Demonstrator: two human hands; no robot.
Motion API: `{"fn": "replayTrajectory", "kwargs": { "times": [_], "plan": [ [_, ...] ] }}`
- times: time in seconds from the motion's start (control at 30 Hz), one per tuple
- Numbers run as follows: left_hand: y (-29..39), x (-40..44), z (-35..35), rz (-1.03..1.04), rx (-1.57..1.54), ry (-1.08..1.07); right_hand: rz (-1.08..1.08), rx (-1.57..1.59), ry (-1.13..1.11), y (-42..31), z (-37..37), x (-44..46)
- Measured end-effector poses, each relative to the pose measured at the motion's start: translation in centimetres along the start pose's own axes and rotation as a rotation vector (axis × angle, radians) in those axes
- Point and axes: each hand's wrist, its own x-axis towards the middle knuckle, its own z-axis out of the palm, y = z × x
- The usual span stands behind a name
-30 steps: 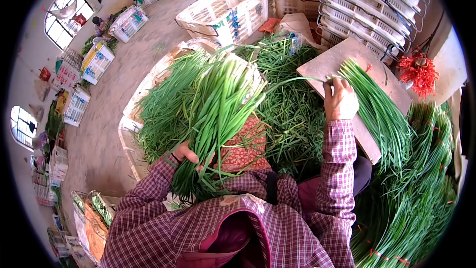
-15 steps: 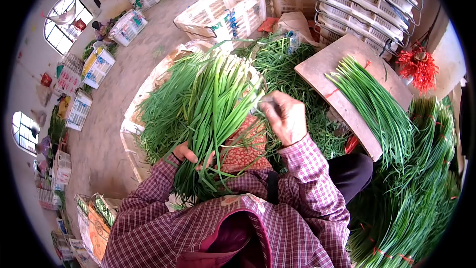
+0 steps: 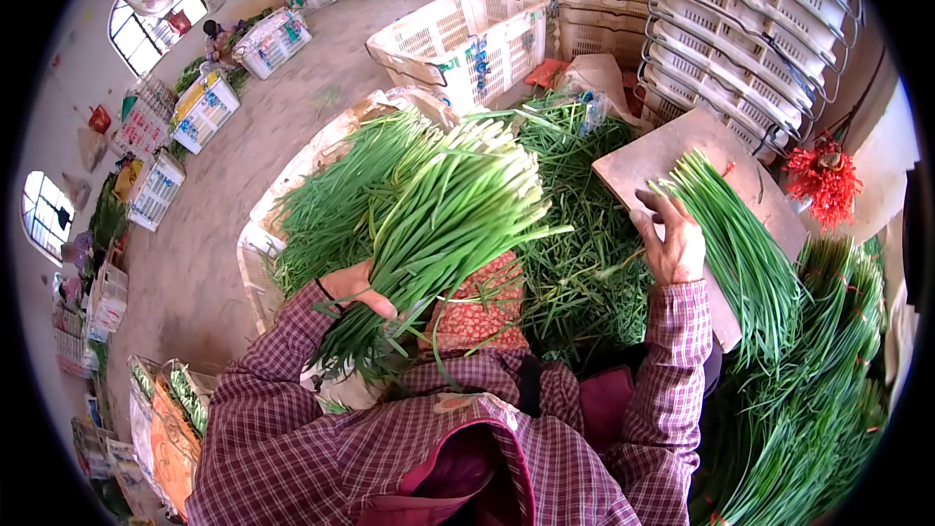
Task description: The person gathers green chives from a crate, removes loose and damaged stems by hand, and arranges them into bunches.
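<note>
My left hand (image 3: 358, 287) is closed round the lower part of a thick bunch of garlic chives (image 3: 458, 200), pale ends pointing up and right, green tips hanging over my lap. More loose garlic chives (image 3: 336, 195) lie behind it in a white basket (image 3: 255, 234). My right hand (image 3: 672, 242) is over the left edge of a wooden board (image 3: 638, 161), fingers bent and apart, with nothing visible in them. Just right of it, a neat bundle of garlic chives (image 3: 735, 244) lies across the board, its tips hanging over the edge.
Loose green trimmings (image 3: 584, 273) heap up between my lap and the board. Tied bundles (image 3: 808, 409) are piled at right, below a hank of red ties (image 3: 824, 183). White crates stand behind, one open (image 3: 467, 39), others in a tall stack (image 3: 745, 39). A person (image 3: 216, 39) is far left.
My right hand has moved right, from beside the held bunch to the board. The bunch in my left hand has tilted to the right and fanned out. The view has shifted slightly.
</note>
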Motion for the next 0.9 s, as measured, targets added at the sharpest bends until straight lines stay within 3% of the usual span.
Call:
{"fn": "replayTrajectory", "kwargs": {
  "times": [0.03, 0.1, 0.23, 0.3, 0.43, 0.63, 0.7, 0.77, 0.8, 0.9],
  "plan": [
    [0.3, 0.2, 0.0, 0.003, 0.003, 0.001, -0.037, 0.221, 0.011, -1.8, -0.4, 0.5],
    [0.8, 0.7, 0.4, 0.055, 0.021, -0.053, -0.082, 0.300, -0.033, -4.7, -1.2, 1.4],
    [1.8, 1.2, 1.2, 0.125, 0.133, -0.053, -0.424, 0.179, 0.080, -7.0, 0.3, 3.5],
    [2.2, 1.4, 1.7, 0.147, 0.126, -0.041, -0.453, 0.096, 0.042, -7.4, 0.9, 4.0],
    [2.6, 1.6, 1.5, 0.138, 0.235, -0.021, -0.361, -0.071, -0.011, -8.1, 2.2, 3.8],
    [3.3, 1.6, 1.3, -0.024, 0.374, -0.018, -0.418, -0.169, 0.216, -5.2, 2.6, 3.5],
    [3.3, 1.4, 1.6, -0.063, 0.373, -0.012, -0.358, -0.189, 0.270, -2.7, 2.9, 3.6],
    [2.6, 1.2, 1.7, -0.014, 0.436, 0.159, -0.260, -0.189, 0.312, -0.3, 2.1, 3.6],
    [2.5, 1.5, 1.8, 0.093, 0.426, 0.137, -0.225, -0.213, 0.354, 0.7, 1.6, 3.4],
    [2.4, 1.8, 1.4, 0.061, 0.358, 0.086, -0.068, -0.411, 0.251, 2.4, 0.2, 2.4]
  ]
}}
